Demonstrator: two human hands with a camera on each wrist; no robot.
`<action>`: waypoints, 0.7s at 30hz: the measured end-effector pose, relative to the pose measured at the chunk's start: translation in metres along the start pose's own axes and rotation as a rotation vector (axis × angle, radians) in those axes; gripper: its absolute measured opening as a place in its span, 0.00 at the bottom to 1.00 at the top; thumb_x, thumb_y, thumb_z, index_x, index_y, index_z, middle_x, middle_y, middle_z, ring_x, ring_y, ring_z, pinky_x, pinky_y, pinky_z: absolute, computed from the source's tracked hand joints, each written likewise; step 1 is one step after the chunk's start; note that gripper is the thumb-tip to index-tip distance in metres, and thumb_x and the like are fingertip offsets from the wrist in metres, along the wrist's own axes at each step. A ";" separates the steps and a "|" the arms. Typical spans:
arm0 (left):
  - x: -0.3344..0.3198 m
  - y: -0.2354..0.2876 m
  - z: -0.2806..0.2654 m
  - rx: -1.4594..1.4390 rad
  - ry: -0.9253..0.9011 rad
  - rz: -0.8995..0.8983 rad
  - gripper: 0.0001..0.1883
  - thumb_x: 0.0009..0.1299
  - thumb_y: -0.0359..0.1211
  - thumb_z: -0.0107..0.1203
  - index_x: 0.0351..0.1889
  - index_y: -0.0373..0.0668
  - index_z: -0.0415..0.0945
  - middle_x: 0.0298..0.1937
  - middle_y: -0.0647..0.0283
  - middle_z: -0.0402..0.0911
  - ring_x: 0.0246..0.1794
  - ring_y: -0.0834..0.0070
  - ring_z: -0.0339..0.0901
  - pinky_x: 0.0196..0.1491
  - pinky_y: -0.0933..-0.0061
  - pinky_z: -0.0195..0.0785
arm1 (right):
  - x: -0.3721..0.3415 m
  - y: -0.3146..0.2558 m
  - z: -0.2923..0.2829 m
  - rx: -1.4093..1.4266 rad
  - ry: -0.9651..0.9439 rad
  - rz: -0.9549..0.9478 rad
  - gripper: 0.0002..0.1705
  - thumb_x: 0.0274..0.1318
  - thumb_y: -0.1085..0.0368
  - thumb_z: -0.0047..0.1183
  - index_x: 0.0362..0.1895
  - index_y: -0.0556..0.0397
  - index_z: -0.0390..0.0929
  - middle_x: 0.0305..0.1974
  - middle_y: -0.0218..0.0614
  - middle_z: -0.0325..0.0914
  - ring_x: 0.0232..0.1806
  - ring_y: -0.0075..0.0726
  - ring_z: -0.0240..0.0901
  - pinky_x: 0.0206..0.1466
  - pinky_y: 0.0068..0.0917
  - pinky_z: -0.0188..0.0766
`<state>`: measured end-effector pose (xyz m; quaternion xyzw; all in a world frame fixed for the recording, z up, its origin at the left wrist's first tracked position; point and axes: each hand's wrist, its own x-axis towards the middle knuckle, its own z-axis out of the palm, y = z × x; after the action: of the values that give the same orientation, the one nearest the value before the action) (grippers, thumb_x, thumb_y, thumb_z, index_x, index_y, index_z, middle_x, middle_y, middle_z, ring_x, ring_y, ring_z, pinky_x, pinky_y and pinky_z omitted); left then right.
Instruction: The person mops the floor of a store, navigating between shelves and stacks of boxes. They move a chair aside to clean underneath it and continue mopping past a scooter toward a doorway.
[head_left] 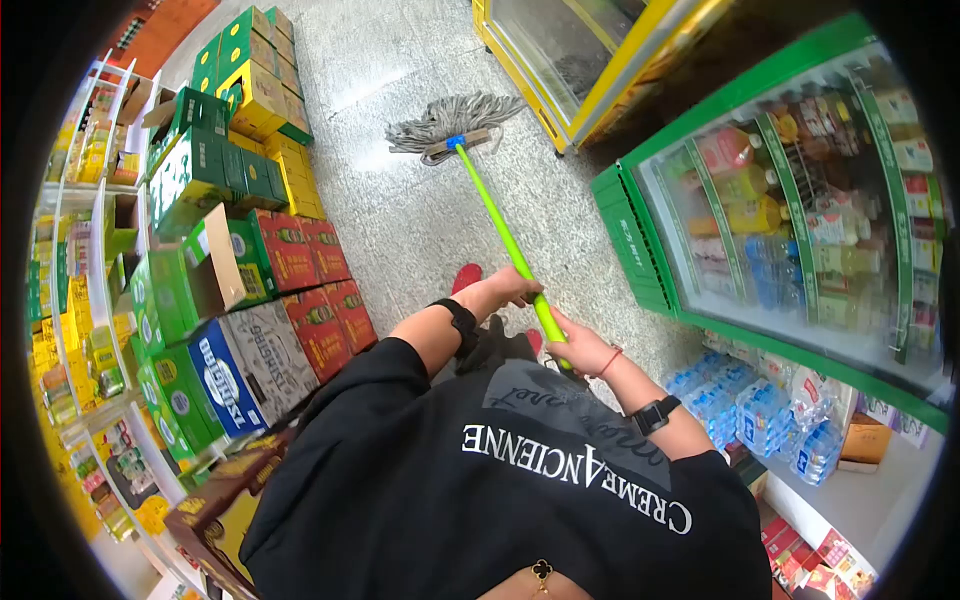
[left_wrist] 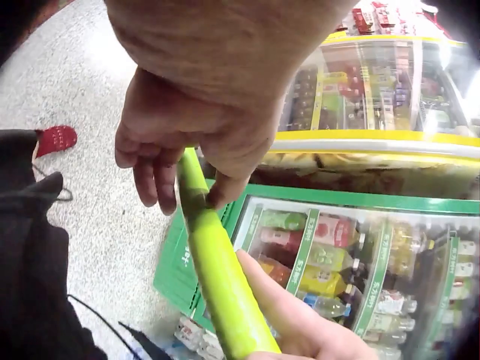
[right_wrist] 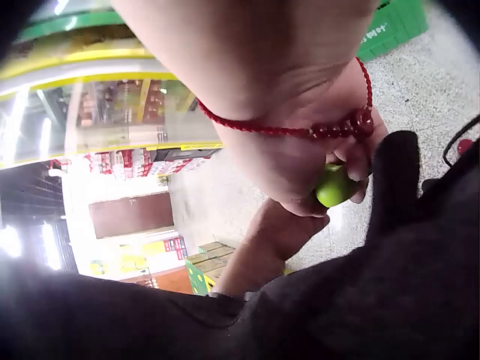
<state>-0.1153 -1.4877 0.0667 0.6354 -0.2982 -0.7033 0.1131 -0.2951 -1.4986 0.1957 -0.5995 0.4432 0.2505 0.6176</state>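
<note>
A mop with a lime-green handle (head_left: 492,212) slants away from the body, its grey string head (head_left: 450,122) spread on the floor. My left hand (head_left: 512,287) curls round the upper handle; in the left wrist view this hand (left_wrist: 191,139) has its thumb against the green pole (left_wrist: 225,292), its fingers loosely bent. Nearer the body, my right hand (head_left: 583,348) grips the handle close to its end. The right wrist view shows the rounded green tip (right_wrist: 334,187) sticking out of the right hand (right_wrist: 300,169), below a red bracelet. The palms hide parts of the pole.
Stacked drink cartons (head_left: 270,340) and shelves (head_left: 100,300) line the left. A yellow-framed freezer (head_left: 560,110) stands beyond the mop at right, with a green bottle cooler (head_left: 640,240) nearer. Packs of bottled water (head_left: 765,415) sit at lower right. Red shoes (head_left: 466,275) are under the arms.
</note>
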 end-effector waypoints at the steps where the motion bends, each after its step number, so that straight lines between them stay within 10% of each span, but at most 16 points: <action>1: -0.006 -0.002 0.019 -0.007 -0.001 0.000 0.18 0.54 0.45 0.54 0.31 0.39 0.76 0.28 0.58 0.79 0.21 0.73 0.76 0.17 0.76 0.61 | -0.016 0.016 0.003 0.056 -0.032 0.011 0.42 0.46 0.59 0.47 0.65 0.43 0.41 0.38 0.47 0.73 0.36 0.40 0.72 0.41 0.29 0.68; 3: -0.022 -0.003 0.053 -0.054 -0.116 -0.029 0.25 0.56 0.51 0.51 0.42 0.39 0.74 0.38 0.55 0.78 0.37 0.66 0.75 0.33 0.66 0.63 | -0.030 0.068 0.012 -0.072 0.067 -0.196 0.42 0.46 0.59 0.47 0.65 0.42 0.41 0.37 0.45 0.73 0.34 0.37 0.72 0.39 0.27 0.68; 11: -0.044 -0.007 0.106 -0.025 -0.223 -0.011 0.29 0.56 0.59 0.48 0.45 0.46 0.74 0.34 0.54 0.78 0.23 0.74 0.72 0.25 0.75 0.58 | -0.085 0.139 0.018 0.021 -0.003 -0.261 0.41 0.47 0.61 0.49 0.65 0.41 0.43 0.32 0.40 0.73 0.27 0.29 0.70 0.29 0.23 0.68; 21: -0.042 -0.023 0.053 -0.003 -0.177 0.022 0.29 0.59 0.57 0.45 0.41 0.42 0.75 0.35 0.52 0.78 0.33 0.62 0.76 0.33 0.65 0.65 | -0.070 0.039 0.027 0.141 -0.018 -0.020 0.40 0.47 0.63 0.49 0.65 0.40 0.46 0.22 0.32 0.68 0.17 0.21 0.64 0.16 0.19 0.62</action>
<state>-0.1538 -1.4322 0.0897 0.5673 -0.3128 -0.7558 0.0949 -0.3555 -1.4505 0.2319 -0.5568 0.4480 0.2180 0.6647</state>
